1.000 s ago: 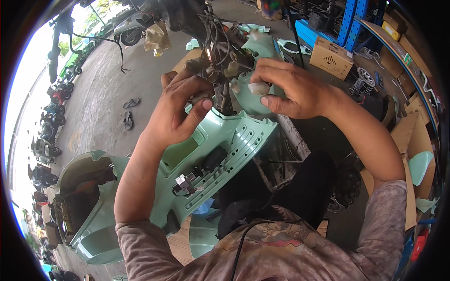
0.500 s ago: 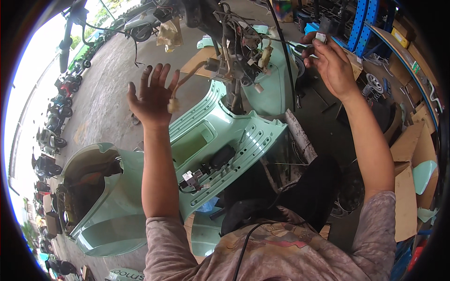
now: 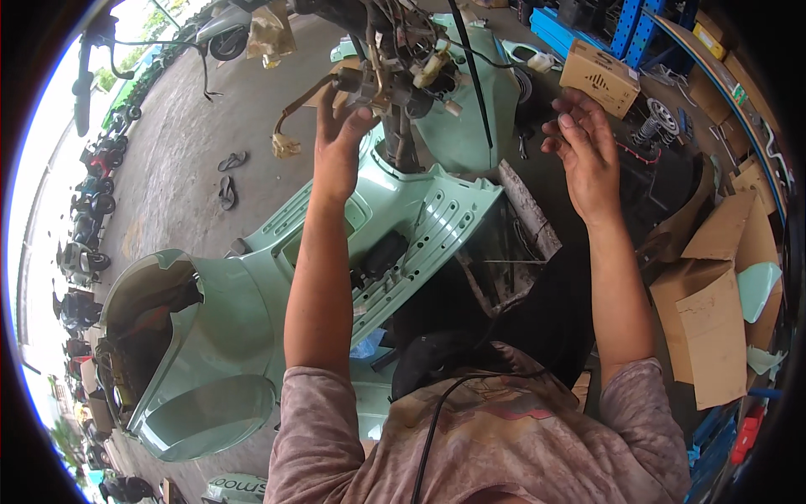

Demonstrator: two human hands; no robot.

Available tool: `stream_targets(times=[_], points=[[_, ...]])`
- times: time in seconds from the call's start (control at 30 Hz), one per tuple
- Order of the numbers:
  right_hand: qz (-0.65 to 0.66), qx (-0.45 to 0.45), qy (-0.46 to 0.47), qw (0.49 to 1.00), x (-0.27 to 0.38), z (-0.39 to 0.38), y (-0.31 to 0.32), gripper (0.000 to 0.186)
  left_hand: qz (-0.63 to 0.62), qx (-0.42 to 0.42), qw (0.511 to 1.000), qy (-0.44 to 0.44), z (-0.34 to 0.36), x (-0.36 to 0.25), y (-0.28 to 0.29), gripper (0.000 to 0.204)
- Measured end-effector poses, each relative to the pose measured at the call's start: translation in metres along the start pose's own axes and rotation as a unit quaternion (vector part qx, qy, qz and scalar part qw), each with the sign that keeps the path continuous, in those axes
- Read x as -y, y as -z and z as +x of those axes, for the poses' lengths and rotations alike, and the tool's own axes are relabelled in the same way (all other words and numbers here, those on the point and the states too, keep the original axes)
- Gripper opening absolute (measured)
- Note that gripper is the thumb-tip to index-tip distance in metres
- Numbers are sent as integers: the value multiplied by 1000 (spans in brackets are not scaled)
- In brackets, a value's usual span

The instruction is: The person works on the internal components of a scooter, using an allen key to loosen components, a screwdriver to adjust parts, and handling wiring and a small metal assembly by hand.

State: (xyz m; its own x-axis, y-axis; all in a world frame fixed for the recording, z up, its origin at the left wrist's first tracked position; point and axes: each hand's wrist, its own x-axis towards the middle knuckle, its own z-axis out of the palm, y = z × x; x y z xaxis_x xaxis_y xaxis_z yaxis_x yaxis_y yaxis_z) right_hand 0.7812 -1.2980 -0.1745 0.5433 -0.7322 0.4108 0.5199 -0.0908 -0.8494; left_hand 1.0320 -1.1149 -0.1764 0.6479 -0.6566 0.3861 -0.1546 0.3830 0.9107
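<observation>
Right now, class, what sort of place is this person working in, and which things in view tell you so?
Most likely a scooter repair workshop. A stripped mint-green scooter body sits with its wiring bundle exposed, more scooters line the concrete yard, and cardboard boxes lie beside blue shelving.

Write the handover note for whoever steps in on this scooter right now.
Left hand: raised, fingers on the wiring cluster at the steering column; grip unclear.
Right hand: open, empty, in the air right of the column, near a black cable.
Scooter: pale green body, front panels off, wires and connectors hanging loose.
Done: wiring exposed.
Left: connectors hang unplugged, panels off.
</observation>
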Motion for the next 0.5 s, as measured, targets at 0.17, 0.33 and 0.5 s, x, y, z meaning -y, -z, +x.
stream_targets(times=[0.17,0.33,0.5], points=[[23,-76,-128,989,-66,-65,49,22,65,-21,998,9,-7,4,6,63],[-22,-203,-174,963,-85,-143,127,20,105,-57,992,44,-47,-4,17,45],[-110,-293,-194,930,-78,-196,197,19,117,-172,976,67,-137,27,75,36]])
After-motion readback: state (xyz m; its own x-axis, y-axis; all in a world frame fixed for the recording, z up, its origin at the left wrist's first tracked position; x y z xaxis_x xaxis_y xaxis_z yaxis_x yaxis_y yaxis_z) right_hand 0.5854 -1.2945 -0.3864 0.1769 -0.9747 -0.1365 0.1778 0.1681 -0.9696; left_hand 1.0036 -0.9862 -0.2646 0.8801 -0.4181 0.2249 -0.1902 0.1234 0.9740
